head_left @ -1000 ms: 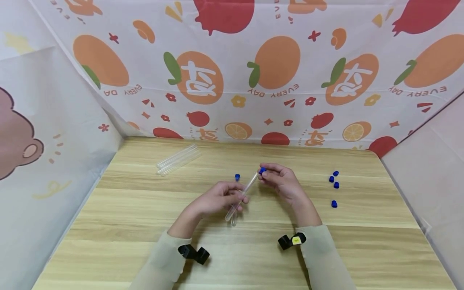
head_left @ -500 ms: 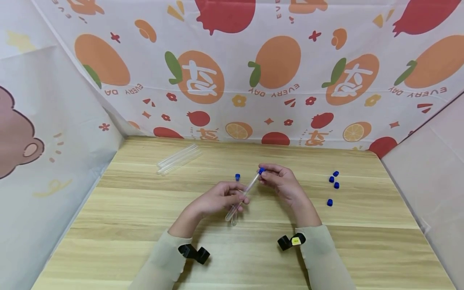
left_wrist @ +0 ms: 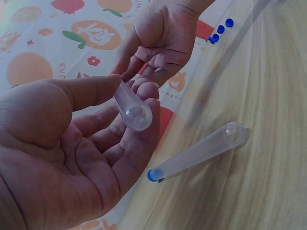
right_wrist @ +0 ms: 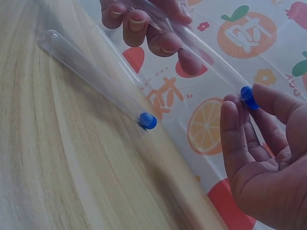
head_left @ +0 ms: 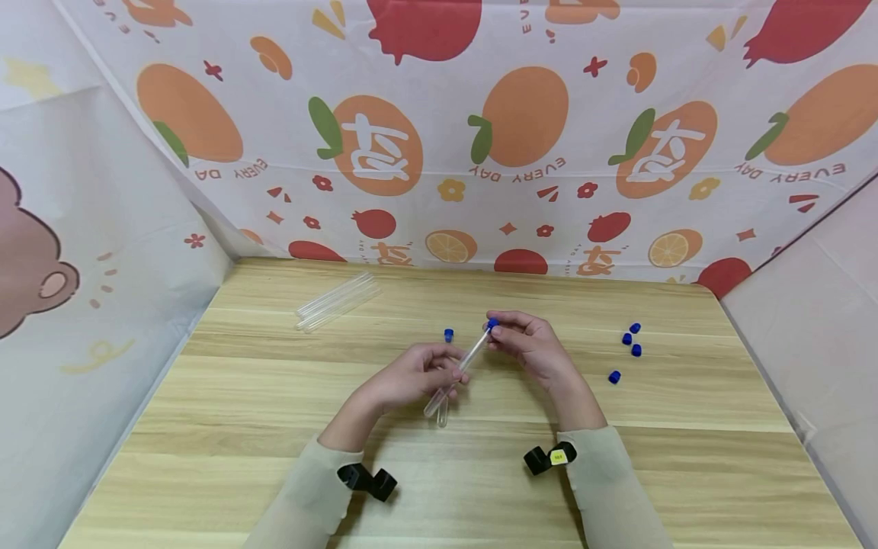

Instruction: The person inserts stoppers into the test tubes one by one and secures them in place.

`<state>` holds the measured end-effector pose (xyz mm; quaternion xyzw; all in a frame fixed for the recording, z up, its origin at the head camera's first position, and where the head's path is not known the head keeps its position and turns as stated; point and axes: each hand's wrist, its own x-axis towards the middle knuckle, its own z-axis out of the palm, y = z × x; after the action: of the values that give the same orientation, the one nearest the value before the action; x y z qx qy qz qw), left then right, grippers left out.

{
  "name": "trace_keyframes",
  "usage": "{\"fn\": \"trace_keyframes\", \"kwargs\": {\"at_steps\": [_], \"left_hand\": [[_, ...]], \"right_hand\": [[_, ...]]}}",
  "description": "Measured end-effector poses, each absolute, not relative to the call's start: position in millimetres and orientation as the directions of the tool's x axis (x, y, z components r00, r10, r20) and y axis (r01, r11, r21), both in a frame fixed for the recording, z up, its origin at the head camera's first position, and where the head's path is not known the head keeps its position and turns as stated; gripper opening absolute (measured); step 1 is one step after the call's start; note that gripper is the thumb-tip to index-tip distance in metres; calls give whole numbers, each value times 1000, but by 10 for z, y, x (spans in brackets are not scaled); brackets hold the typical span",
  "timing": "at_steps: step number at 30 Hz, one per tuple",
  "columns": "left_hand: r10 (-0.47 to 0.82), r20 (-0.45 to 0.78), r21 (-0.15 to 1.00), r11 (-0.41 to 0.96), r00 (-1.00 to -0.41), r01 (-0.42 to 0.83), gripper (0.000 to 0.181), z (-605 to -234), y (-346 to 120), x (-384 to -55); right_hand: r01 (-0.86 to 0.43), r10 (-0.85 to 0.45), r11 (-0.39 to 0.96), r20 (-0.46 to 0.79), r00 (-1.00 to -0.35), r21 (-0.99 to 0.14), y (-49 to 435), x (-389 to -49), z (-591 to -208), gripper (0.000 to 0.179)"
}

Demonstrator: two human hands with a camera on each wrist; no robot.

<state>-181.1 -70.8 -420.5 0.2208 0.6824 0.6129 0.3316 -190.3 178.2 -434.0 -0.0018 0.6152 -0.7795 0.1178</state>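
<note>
Between the thumb and fingers of my left hand [head_left: 417, 375] is a clear test tube [head_left: 475, 351], tilted, its rounded end toward me. My right hand [head_left: 538, 351] pinches a blue cap [right_wrist: 247, 97] at the tube's upper end; in the right wrist view the cap sits at the mouth, partly inside it. How deep it goes cannot be told. Below the left hand, a second test tube [left_wrist: 199, 152] lies on the table with a blue cap [head_left: 449, 335] in its end. In the head view the left hand partly covers it.
Several clear tubes [head_left: 338, 302] lie side by side at the back left of the wooden table [head_left: 206, 427]. Loose blue caps [head_left: 636, 351] lie to the right, one cap [head_left: 614, 377] nearer the front. A fruit-print cloth [head_left: 439, 152] hangs behind the table.
The cap in my right hand has come from just off the tube's mouth onto it. On the right, the nearest loose cap has rolled left and slightly back. The left hand has hardly moved.
</note>
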Motion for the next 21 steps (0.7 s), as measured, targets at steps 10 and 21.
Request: {"fn": "trace_keyframes", "kwargs": {"at_steps": [10, 21], "left_hand": [[704, -186, 982, 151, -686, -112, 37, -4229, -698, -1810], [747, -182, 978, 72, -639, -194, 36, -4250, -678, -1797]], "right_hand": [[173, -185, -242, -129, -974, -955, 1776, -1886, -4323, 32], [175, -184, -227, -135, -974, -958, 1762, -1907, -4341, 37]]}}
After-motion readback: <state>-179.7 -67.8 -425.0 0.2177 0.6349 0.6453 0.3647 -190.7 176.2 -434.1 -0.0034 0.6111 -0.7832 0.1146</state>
